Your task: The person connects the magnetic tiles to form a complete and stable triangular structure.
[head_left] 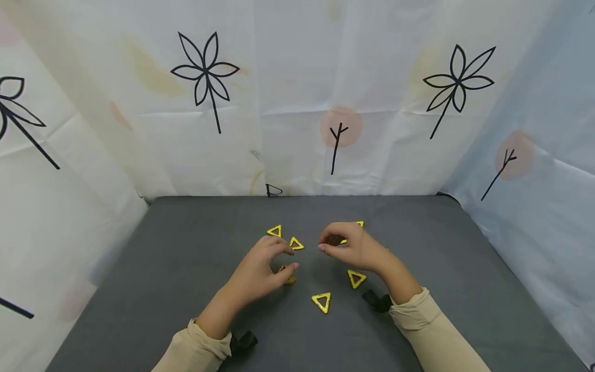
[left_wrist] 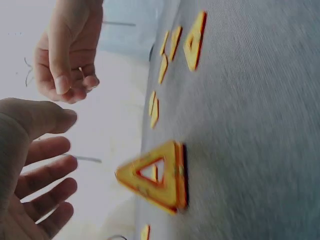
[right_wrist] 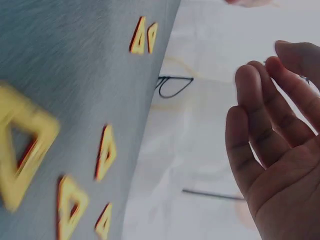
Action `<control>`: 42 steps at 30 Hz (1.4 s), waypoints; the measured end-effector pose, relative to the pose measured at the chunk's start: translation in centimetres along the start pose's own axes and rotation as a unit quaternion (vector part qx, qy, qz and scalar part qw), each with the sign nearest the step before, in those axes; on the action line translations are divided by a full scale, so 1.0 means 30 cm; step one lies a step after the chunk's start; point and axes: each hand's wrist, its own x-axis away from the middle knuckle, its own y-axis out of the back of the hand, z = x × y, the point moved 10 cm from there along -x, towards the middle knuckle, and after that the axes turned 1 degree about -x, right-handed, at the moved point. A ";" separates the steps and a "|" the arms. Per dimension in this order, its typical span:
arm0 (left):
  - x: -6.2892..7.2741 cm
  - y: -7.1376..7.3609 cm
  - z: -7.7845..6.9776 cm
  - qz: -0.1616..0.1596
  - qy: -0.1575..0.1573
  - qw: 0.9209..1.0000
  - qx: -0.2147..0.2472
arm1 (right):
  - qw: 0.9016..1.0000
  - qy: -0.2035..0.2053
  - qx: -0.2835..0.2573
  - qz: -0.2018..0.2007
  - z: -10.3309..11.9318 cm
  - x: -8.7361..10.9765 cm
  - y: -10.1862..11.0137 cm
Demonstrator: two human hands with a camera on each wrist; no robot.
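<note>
My left hand (head_left: pixel 260 266) hovers with its fingers loosely bent and its thumb apart, holding nothing. Partly hidden behind its thumb are yellow triangle frames (head_left: pixel 291 281). The left wrist view shows them as an upright triangular piece (left_wrist: pixel 176 175) standing on the table, with red along its inner edges. My right hand (head_left: pixel 355 249) is raised across from the left one. Its fingers curve gently towards the thumb, and the palm (right_wrist: pixel 290 192) is bare in the right wrist view. The two hands are apart, fingertips facing each other.
Several flat yellow triangles lie around: two at the back left (head_left: pixel 279 230) (head_left: pixel 293 243), some partly behind the right hand (head_left: pixel 360 223), one below it (head_left: pixel 351 279), one nearest the front (head_left: pixel 328 303). A grey cloth table (head_left: pixel 209 222) meets patterned white curtains (head_left: pixel 288 77) behind and beside.
</note>
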 end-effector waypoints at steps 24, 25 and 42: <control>-0.003 -0.297 -0.128 0.184 -0.020 0.982 0.047 | 0.980 -0.124 -0.094 0.122 -0.237 0.268 -0.031; -0.003 -0.307 -0.127 0.193 -0.013 0.980 0.050 | 0.980 -0.126 -0.091 0.123 -0.241 0.270 -0.035; 0.022 -0.373 -0.090 0.261 0.031 0.963 0.053 | 0.983 -0.124 -0.007 0.134 -0.228 0.264 -0.058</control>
